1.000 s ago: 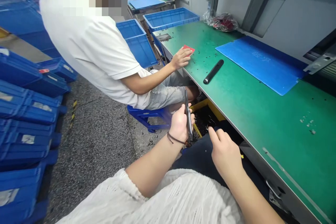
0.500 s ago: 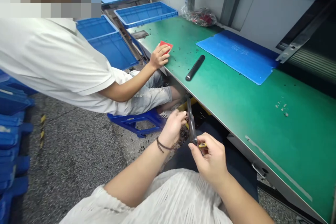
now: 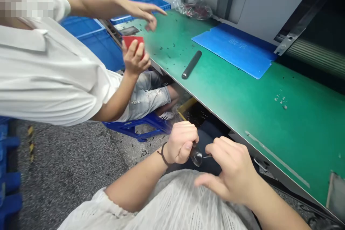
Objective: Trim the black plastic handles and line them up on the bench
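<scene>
My left hand is closed around a glossy black rounded bar, whose blunt end pokes out below my fingers toward me. Most of the bar is hidden by the fist. To its right, my right hand has its fingers curled and its thumb held out to the side. From those fingers a small hand tool with a thin metal tip points at the bar's end; its handle is hidden in my palm. A similar black bar lies on the green tabletop.
Beside me on the left, a co-worker on a blue stool holds a red pad. A blue sheet and plastic bag lie farther back. Under the table edge is a yellow-rimmed bin. Dark scraps litter the table and floor.
My left hand has gone from fingertips by the bar to a fist round it, and the bar's end now faces me. My right thumb has swung out. The co-worker's red pad is lifted off the table.
</scene>
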The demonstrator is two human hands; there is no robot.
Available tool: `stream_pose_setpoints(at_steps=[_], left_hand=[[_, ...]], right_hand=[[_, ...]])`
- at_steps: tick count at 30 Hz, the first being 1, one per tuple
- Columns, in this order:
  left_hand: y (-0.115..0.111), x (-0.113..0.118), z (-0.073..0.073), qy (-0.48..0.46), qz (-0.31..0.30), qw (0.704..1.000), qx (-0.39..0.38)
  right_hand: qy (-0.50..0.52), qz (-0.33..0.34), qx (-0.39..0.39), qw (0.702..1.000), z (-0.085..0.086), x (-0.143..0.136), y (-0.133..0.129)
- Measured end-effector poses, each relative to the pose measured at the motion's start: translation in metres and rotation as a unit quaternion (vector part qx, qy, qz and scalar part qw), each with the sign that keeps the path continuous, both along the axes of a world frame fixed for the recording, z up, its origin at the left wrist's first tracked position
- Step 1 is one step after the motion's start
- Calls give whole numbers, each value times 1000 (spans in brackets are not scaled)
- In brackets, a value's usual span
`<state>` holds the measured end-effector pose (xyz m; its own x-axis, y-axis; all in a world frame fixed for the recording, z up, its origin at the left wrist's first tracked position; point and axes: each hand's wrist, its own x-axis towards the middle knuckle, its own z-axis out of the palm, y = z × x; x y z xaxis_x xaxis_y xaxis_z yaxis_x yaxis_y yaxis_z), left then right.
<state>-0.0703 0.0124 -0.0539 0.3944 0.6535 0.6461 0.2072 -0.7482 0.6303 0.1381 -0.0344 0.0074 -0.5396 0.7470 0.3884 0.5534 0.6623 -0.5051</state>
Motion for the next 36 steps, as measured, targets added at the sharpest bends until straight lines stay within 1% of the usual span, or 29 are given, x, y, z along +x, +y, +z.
stream_pose_setpoints(at_steps=[4,6,10,13,16,19,21,23,25,27,28,30,32,34,36], left_hand=[[0,4,6,10,-20,1000,10],[0,5,7,6,-21,1000,13],[-1,7,6,-12,-1,1000,0],[-4,9,4,-8,21,999,-24],[-10,11,3,-6,39,997,-66],[-18,19,4,-24,67,990,-122],[-23,26,6,-36,89,980,-177],[-26,32,8,-51,80,963,-251],[-27,35,11,-73,27,938,-337],[-26,35,13,-95,-37,912,-397],[-25,35,13,-103,-58,902,-416],[-23,33,12,-119,-76,887,-440],[-22,32,10,-143,-82,869,-467],[-22,33,9,-175,-89,852,-486],[-23,34,9,-194,-93,845,-490]], right_hand=[[-30,-9,-7,999,3,-7,4],[-34,-11,3,999,4,-9,5],[-41,-27,65,997,5,-8,7],[-61,-34,120,990,2,-6,6],[-87,-59,179,978,-3,-5,4],[-99,-100,241,960,-10,-5,3],[-103,-127,273,948,-15,-5,3],[-106,-151,290,939,-18,-6,6],[-98,-171,284,938,-20,-5,10],[-60,-170,248,952,-20,-3,15],[-31,-158,218,963,-20,-1,17],[35,-121,148,981,-18,5,20],[75,-99,98,987,-15,12,22],[69,-97,83,989,-11,19,24],[35,-100,85,991,-6,23,27]])
